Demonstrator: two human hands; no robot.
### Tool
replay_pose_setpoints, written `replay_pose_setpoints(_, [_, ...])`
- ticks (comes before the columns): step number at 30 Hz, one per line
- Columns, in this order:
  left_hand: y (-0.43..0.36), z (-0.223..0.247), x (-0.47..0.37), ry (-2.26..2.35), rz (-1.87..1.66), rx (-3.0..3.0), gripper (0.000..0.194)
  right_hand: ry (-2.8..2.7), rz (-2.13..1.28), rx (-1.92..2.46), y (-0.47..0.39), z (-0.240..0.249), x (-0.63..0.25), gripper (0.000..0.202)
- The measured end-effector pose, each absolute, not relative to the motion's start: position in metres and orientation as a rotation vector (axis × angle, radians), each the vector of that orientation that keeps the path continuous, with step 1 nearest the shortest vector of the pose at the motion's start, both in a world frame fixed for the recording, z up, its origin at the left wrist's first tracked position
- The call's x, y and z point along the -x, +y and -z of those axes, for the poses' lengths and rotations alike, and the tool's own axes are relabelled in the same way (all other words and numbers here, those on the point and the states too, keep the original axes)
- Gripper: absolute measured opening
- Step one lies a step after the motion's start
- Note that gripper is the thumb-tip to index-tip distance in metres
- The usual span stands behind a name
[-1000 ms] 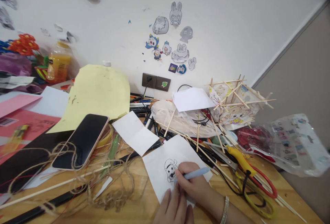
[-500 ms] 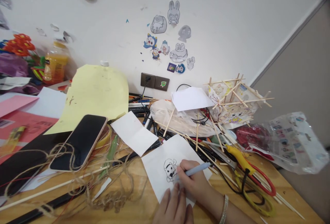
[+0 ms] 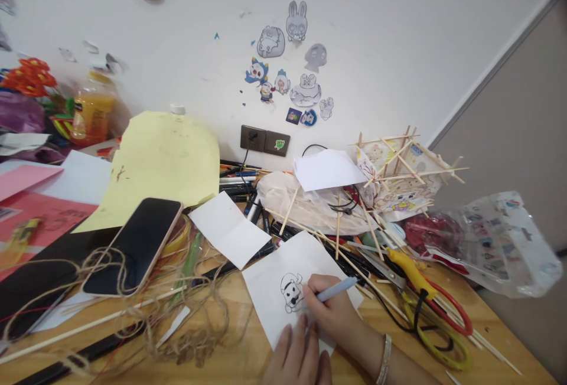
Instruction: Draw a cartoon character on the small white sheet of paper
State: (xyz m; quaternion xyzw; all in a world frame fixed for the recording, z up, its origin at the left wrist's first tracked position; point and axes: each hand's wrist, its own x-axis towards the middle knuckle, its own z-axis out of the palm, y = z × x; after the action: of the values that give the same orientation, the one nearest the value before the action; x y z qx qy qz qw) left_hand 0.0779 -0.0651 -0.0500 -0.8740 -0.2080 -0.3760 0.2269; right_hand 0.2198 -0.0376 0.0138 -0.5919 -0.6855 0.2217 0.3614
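A white sheet of paper (image 3: 266, 290) lies at an angle on the wooden table, bearing a small black line drawing (image 3: 291, 291) of a cartoon figure with a hat-like top. My right hand (image 3: 333, 309) is closed around a pale blue pen (image 3: 339, 289), its tip end hidden by the fingers at the drawing's right edge. Below the drawing, my left hand (image 3: 299, 354) rests flat on the sheet with its fingers stretched out. A silver bracelet (image 3: 384, 359) circles my right wrist.
Left of the sheet are a phone (image 3: 135, 246), tangled twine (image 3: 195, 338) and yellow paper (image 3: 168, 155). To the right lie scissors (image 3: 447, 329), wooden sticks (image 3: 496, 352) and a plastic bag (image 3: 500, 243). Behind stands a stick frame (image 3: 403, 172) near the wall, with pens (image 3: 237, 187) further left.
The pen's rear end has tilted slightly to the left, and my right hand has barely shifted. My left hand stays in place. The whole view has moved a little.
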Motion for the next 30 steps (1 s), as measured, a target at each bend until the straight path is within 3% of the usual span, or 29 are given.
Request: replay_pose_setpoints(30, [-0.0645,0.0505,-0.0793,-0.558,1.092,2.393,0.007,-1.516,-0.562,1.608,-0.0349,-0.0121,-0.2188,0.034])
